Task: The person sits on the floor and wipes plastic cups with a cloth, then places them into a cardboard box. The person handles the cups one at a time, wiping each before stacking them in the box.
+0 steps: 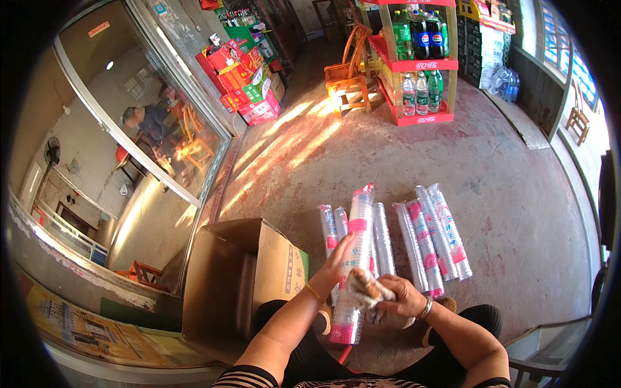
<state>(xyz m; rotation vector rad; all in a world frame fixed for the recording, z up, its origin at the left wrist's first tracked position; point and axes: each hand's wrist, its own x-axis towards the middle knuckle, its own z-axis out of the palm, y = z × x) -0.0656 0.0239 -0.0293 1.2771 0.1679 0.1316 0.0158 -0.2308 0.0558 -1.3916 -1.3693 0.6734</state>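
A long plastic-wrapped sleeve of clear disposable cups (pixel 358 242) slants across the middle, with my left hand (pixel 338 259) closed around its side. My right hand (pixel 401 297) grips a crumpled, stained cloth (pixel 367 287), which lies against the lower half of that sleeve. Several more wrapped cup sleeves (pixel 427 242) rest on the floor beyond my hands, in a left and a right group. An upright cardboard box (pixel 276 262), open at the top, stands left of my knees; a similar clear stack (pixel 246 286) shows dimly inside it.
A wooden chair (pixel 347 80) and a red-edged drinks rack (pixel 427 65) stand ahead. Gift boxes (pixel 247 87) are piled by the wall. Behind the glass partition at left, a person (pixel 145 123) bends forward. A glass-topped piece of furniture (pixel 548 342) is at lower right.
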